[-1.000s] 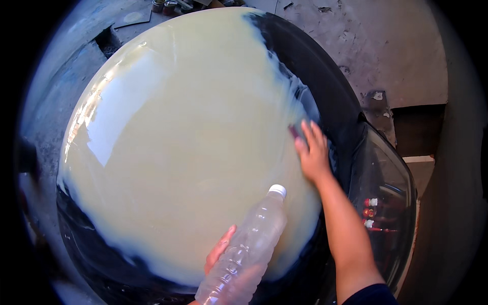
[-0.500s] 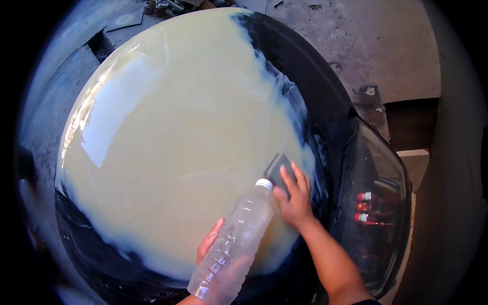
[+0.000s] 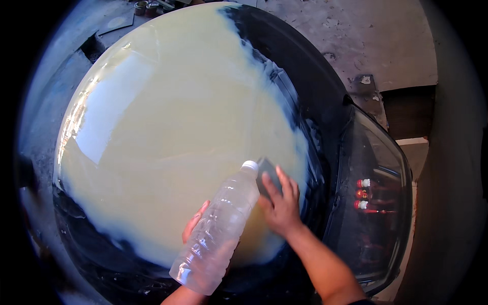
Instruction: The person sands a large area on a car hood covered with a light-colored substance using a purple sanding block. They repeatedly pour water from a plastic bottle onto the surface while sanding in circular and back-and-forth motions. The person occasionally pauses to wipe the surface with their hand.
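Head view: most of panel (image 3: pixel 168 132) sanded pale, black rim left; right hand (image 3: pixel 280 203) flat on pad (image 3: pixel 268 175), left hand (image 3: pixel 195 229) gripping bottle (image 3: pixel 218 231).

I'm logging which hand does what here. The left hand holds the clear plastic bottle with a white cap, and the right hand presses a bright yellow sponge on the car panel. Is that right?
Not quite. In the head view the pad under the right hand is dark grey, not bright yellow. The rest stands: the left hand holds the clear bottle with its white cap, and the right hand presses on the pale-coated car panel.
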Motion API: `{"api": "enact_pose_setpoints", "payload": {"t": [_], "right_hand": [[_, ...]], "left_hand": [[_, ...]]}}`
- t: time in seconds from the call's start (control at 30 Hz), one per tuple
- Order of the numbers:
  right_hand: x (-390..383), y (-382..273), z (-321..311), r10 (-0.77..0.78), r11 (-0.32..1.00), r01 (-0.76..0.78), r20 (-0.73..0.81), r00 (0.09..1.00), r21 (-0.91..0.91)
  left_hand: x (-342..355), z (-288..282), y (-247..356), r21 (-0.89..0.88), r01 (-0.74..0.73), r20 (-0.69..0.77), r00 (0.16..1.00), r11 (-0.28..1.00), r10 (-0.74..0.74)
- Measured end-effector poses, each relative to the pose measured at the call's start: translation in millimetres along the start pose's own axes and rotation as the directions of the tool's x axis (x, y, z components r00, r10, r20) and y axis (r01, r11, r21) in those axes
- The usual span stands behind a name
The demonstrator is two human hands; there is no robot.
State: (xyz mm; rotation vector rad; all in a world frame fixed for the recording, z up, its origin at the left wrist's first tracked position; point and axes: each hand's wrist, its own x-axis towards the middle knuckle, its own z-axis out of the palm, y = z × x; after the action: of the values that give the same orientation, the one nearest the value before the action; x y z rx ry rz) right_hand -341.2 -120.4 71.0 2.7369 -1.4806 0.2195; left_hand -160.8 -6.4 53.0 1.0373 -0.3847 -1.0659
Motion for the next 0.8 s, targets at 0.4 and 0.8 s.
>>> {"api": "enact_pose_setpoints", "payload": {"t": [0.4, 0.8], "right_hand": [[135.9, 80.6, 21.2, 0.197, 0.977, -0.206, -0.138, 0.970, -0.048], [39.1, 39.7, 20.2, 0.117, 0.992, -0.120, -0.075, 0.990, -0.034]], "left_hand": [[-1.1, -5.3, -23.7, 0.111, -0.134, 0.088, 0.988, 0.985, 0.124], [-14.6, -23.6, -39.9, 0.146, -0.117, 0.058, 0.992, 0.982, 0.109]]}}
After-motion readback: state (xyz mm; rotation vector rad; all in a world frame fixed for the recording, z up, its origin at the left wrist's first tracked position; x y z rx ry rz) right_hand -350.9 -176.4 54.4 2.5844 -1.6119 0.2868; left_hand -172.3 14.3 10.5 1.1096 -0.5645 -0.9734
